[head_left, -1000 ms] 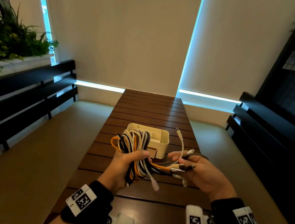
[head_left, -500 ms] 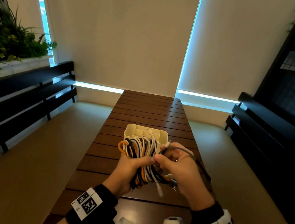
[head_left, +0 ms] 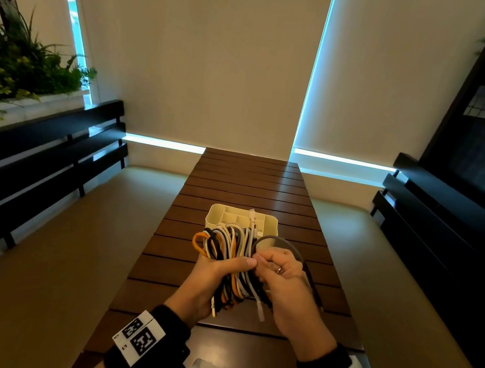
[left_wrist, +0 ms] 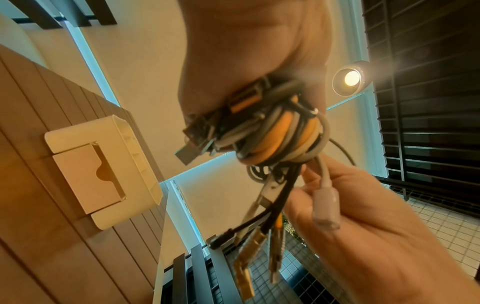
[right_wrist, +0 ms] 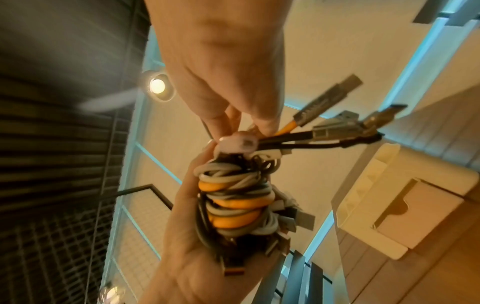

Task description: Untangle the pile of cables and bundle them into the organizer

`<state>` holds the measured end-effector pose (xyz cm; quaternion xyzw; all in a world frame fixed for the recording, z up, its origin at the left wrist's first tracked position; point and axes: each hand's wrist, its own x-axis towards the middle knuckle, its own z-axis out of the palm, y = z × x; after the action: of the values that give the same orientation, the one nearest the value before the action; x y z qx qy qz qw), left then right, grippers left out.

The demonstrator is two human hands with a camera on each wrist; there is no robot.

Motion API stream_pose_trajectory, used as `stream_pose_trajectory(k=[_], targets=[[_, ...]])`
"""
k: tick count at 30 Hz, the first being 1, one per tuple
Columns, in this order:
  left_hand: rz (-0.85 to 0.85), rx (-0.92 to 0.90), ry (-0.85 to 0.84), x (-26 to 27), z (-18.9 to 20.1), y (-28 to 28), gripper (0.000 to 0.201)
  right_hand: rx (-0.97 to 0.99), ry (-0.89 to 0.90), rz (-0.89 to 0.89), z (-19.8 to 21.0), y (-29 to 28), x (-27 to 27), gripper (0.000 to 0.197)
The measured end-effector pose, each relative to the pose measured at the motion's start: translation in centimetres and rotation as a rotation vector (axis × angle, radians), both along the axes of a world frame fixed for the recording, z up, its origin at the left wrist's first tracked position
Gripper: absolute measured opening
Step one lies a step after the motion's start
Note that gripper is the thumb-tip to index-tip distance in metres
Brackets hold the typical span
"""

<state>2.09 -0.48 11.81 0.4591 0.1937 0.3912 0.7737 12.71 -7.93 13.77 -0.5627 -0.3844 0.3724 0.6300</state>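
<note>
Here, the parts of the scene, each placed against the organizer:

Organizer (head_left: 241,220): a cream, compartmented box that stands on the slatted wooden table (head_left: 248,178); it sits just beyond both hands, within easy reach for the drop, and its open top faces up to receive the bundle.

Cable bundle (head_left: 229,252): white, black and orange cables folded into loops, held in the air just on the near side of the organizer; none of the bundle rests in a compartment, though one white lead (head_left: 252,224) crosses in front of the rim.

Left hand (head_left: 209,283): wrapped around the waist of the loops, thumb laid across the front, so the folds cannot spring apart while the other hand works.

Right hand (head_left: 281,282): close against the left, thumb and fingertips pinching a dark grey cable (head_left: 286,243) that arcs over toward the organizer; judged to serve as the binding turn around the bundle.

Connector ends (left_wrist: 249,259): loose plugs that hang below the grip, left free of the wrap; how many there are is hard to count in the wrist views.

Stage: bundling in hand, stowing not yet done.
</note>
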Motion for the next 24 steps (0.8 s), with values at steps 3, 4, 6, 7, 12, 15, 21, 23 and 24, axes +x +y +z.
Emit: stream_pose_trajectory(k=[3, 4, 6, 7, 12, 15, 21, 23, 24], targets=[[-0.063, 0.010, 0.008, -0.2, -0.1, -0.1, 0.046, -0.035, 0.167, 0.098, 0.3, 0.0, 0.8, 0.007], [-0.090, 0.012, 0.015, -0.3, -0.2, -0.1, 0.047, -0.055, 0.202, 0.116, 0.3, 0.2, 1.1, 0.009], [-0.159, 0.001, 0.010, -0.5, -0.4, -0.2, 0.052, -0.117, 0.251, 0.118, 0.5, 0.6, 1.6, 0.018], [-0.196, -0.015, -0.003, -0.6, -0.5, -0.3, 0.054, -0.157, 0.265, 0.118, 0.7, 0.6, 1.7, 0.021], [-0.241, -0.023, 0.002, -0.3, -0.5, -0.5, 0.046, -0.407, 0.175, 0.132, 0.9, 0.4, 1.6, 0.043], [-0.206, -0.072, 0.005, -0.2, -0.7, -0.7, 0.054, -0.448, 0.120, 0.105, 0.5, 0.6, 1.4, 0.052], [-0.129, -0.060, 0.004, 0.4, -1.0, -1.1, 0.043, -0.470, 0.269, 0.150, 0.5, 0.3, 1.1, 0.047], [-0.111, -0.079, -0.002, 0.7, -1.0, -1.3, 0.049, -0.456, 0.347, 0.146, 0.6, 0.1, 1.1, 0.048], [-0.089, -0.088, -0.010, 0.8, -1.0, -1.4, 0.047, -0.420, 0.359, 0.079, 0.4, 0.3, 0.9, 0.052]])
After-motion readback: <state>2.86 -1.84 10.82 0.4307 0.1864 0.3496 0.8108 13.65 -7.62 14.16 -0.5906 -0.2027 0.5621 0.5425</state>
